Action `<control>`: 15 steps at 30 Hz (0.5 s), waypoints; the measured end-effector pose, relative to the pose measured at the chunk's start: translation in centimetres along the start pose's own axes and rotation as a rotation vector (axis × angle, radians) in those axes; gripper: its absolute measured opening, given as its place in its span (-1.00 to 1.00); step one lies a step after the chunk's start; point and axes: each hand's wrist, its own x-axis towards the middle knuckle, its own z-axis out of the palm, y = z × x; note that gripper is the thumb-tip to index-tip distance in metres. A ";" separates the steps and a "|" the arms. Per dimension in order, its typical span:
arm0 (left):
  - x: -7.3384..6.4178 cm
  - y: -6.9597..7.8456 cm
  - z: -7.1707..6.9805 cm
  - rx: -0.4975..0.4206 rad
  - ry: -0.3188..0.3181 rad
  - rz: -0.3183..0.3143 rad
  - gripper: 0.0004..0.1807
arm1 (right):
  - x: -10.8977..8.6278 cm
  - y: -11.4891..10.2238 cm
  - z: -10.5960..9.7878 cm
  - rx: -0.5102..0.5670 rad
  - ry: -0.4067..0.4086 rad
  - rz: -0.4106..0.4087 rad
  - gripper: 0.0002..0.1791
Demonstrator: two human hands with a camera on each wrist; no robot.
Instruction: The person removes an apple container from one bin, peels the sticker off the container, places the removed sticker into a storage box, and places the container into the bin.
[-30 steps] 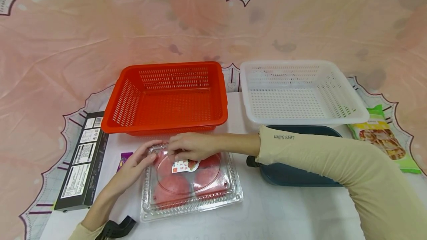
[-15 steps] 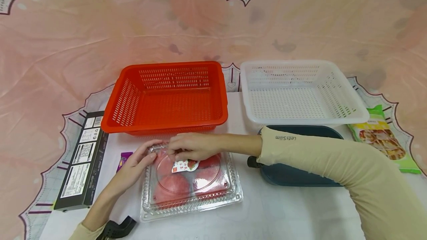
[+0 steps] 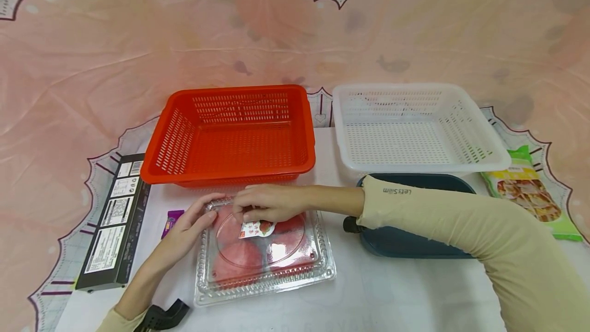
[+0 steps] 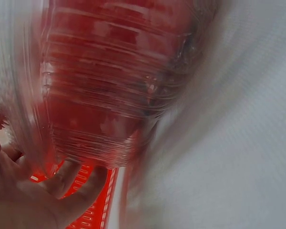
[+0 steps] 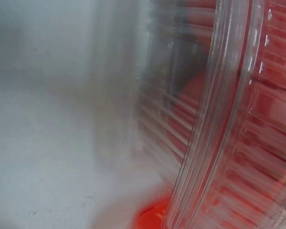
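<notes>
A clear plastic clamshell box (image 3: 295, 265) with several round reddish items inside lies on the white table. In the head view my left hand (image 3: 186, 229) grips its far left corner, thumb at the lid's edge. The left wrist view shows fingers (image 4: 88, 188) of that hand curled at the box's ribbed wall (image 4: 100, 119). Over the lid, my right hand (image 3: 272, 203) has bent fingers that pinch the upper edge of a white sticker (image 3: 251, 229); the fingertips are partly hidden. The right wrist view holds only the box's ridged side (image 5: 219, 119), without the hand.
Behind the box stand a red basket (image 3: 230, 178) and a white basket (image 3: 424, 163). A dark blue tray (image 3: 396, 245) lies under the right forearm. A long black box (image 3: 110, 224) and a purple packet (image 3: 172, 222) are at left, a green-yellow food bag (image 3: 530, 191) at right.
The right forearm and sleeve have shifted very slightly to the right. Both hands keep their places on the box, which has not visibly moved.
</notes>
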 end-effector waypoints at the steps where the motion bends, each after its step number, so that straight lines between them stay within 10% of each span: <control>1: 0.0 0.0 0.0 -0.002 0.000 0.002 -0.58 | 0.0 0.0 0.0 0.007 0.001 -0.002 -0.91; 15: 0.0 -0.2 0.1 -0.003 0.004 0.001 -0.58 | -0.2 0.2 0.1 0.090 -0.004 -0.008 -0.92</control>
